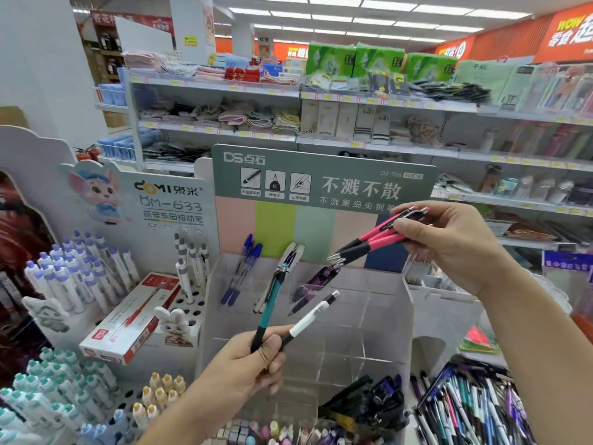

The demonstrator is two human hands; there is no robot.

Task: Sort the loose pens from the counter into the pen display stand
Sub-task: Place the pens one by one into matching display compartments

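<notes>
My left hand (253, 364) grips two pens upright: a teal pen (269, 305) and a white-and-black pen (309, 319). Both rise in front of the clear acrylic pen display stand (385, 332). My right hand (449, 245) holds a bundle of pink-and-black pens (369, 240), tips pointing down-left over the stand's back row. The back compartments hold blue pens (242, 271), white-and-blue pens (288, 264) and purple pens (316, 281). A pile of loose mixed pens (471, 409) lies at the lower right.
A white peg stand with capped pens (73, 277) and a red-and-white pen box (128, 319) sit to the left. Black items (369, 403) lie in front of the clear stand. A green header card (324, 181) rises behind it, with store shelves (353, 139) beyond.
</notes>
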